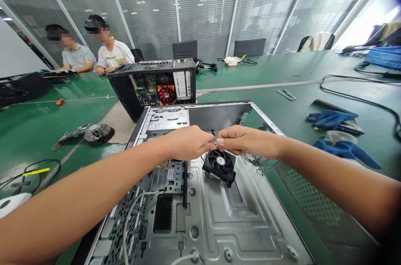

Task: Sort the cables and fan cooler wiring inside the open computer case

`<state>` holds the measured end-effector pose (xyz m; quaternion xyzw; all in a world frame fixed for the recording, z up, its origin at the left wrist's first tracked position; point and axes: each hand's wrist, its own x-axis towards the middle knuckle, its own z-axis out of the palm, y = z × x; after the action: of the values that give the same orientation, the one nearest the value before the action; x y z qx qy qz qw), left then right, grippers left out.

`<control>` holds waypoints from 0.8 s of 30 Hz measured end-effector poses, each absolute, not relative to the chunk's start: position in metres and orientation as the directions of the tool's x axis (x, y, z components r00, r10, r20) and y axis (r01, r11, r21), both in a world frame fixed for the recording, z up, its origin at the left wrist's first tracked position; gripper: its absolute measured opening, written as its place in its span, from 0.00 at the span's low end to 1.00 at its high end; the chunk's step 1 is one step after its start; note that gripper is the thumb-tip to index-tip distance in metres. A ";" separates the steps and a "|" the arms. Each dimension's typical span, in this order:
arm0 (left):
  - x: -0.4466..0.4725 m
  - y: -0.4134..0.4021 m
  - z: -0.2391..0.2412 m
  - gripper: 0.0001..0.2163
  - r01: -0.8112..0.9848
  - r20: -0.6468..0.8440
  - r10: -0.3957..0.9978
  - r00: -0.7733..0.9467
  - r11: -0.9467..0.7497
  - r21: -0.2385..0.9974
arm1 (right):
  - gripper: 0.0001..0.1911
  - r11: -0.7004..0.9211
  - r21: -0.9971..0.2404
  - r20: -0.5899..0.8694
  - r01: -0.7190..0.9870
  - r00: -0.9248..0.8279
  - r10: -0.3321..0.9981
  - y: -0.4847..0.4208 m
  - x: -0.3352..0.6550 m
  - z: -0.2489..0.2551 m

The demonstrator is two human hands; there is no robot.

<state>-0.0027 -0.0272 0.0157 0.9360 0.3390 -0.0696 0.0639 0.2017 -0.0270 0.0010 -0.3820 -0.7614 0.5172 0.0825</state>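
Observation:
Over an open computer case point(216, 227) lying flat, both my hands meet with fingertips pinched together. My left hand point(191, 143) comes from the left and my right hand point(242, 140) from the right. Between their fingertips shows a short stretch of thin cable point(216, 144), mostly hidden by the fingers. Just below them a black cooling fan point(220, 162) with a round label at its hub rests tilted on the bare metal panel. A metal drive bracket point(173, 178) stands left of the fan. A grey cable point(129, 210) runs along the case's left side.
Behind stands another open computer tower point(152, 85) with a red fan. Blue gloves point(332, 119) lie at right, and dark gloves point(98, 133) at left. A perforated side panel point(313, 194) lies right of the case. Black cables point(366, 98) trail far right. Two people sit at back left.

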 end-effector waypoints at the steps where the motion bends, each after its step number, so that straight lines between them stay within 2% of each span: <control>1: -0.003 -0.027 0.015 0.17 0.647 -0.175 0.629 0.757 -0.760 0.066 | 0.18 0.177 -0.847 -0.270 0.502 -0.691 0.670 -0.027 0.201 0.001; 10: 0.000 -0.028 0.012 0.18 0.645 -0.190 0.629 0.754 -0.764 0.028 | 0.18 0.288 -0.755 -0.263 0.590 -0.674 0.691 -0.029 0.200 0.004; 20: 0.002 -0.030 0.015 0.20 0.691 -0.256 0.669 0.698 -0.723 -0.005 | 0.19 0.505 -0.587 -0.155 0.634 -0.699 0.698 -0.028 0.199 -0.002; 24: 0.002 -0.029 0.015 0.20 0.691 -0.244 0.668 0.703 -0.723 0.012 | 0.19 0.520 -0.593 -0.140 0.615 -0.715 0.685 -0.028 0.200 -0.002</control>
<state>0.0016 -0.0285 0.0151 0.9214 0.3687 -0.1119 0.0515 0.1996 -0.0278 -0.0016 -0.3737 -0.8699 0.3171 0.0555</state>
